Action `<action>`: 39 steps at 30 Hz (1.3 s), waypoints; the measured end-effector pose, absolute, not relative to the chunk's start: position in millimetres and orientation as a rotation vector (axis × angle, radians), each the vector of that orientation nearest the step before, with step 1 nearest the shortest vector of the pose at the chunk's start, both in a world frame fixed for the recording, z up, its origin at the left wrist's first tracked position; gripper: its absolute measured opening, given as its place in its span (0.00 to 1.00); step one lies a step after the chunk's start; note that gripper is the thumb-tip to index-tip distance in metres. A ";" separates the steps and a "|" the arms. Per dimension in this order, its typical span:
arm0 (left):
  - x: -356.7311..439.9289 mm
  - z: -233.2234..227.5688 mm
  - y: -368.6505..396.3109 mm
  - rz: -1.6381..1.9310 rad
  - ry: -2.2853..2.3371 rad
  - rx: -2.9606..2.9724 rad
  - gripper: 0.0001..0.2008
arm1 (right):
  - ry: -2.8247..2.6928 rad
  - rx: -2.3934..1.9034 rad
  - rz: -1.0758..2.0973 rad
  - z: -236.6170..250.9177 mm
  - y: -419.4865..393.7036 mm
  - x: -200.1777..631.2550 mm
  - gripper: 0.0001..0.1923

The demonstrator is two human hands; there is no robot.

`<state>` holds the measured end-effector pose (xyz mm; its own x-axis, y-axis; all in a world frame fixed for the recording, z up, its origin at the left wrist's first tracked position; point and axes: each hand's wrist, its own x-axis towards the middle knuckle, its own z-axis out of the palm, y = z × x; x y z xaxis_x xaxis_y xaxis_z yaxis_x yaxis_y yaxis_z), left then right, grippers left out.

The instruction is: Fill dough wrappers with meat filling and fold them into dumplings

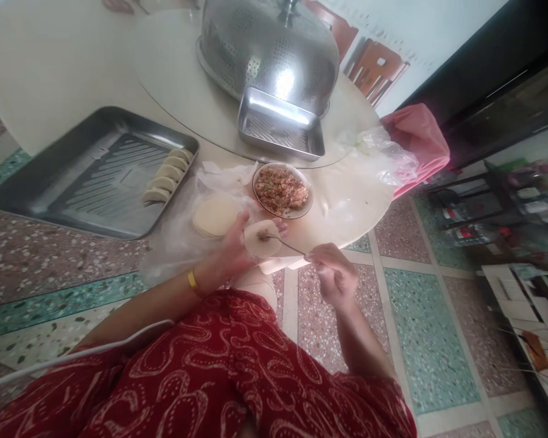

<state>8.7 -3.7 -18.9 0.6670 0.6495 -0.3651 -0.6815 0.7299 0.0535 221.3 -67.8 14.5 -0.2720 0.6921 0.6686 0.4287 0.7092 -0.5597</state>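
My left hand (232, 252) cradles a round dumpling wrapper (261, 239) at the table's near edge. My right hand (333, 274) grips the handle of a thin metal spoon (287, 244), whose tip rests on the wrapper. Just beyond the wrapper stands a bowl of minced filling (281, 190). A stack of flat wrappers (215, 215) lies on clear plastic left of my left hand. Several folded dumplings (168, 174) are lined up on the right side of a large metal tray (64, 182).
A round turntable (173, 67) in the table's middle carries a perforated steel dome cover (269, 52) and a smaller metal tray (281, 129). Clear and pink plastic bags (411, 149) lie at the table's right edge. Wooden chairs stand behind; shelving is at right.
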 end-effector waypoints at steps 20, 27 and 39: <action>32.7 -14.6 19.9 0.669 0.526 -0.209 0.35 | -1.417 -1.338 0.599 -2.3 2.4 244.4 0.20; 35.0 -17.8 19.3 0.725 0.434 -0.122 0.28 | -1.424 -1.199 0.637 -2.5 -23.2 241.4 0.14; 19.2 -16.7 -0.3 0.740 0.524 -0.019 0.32 | -1.809 -0.874 0.322 6.0 -55.8 241.4 0.12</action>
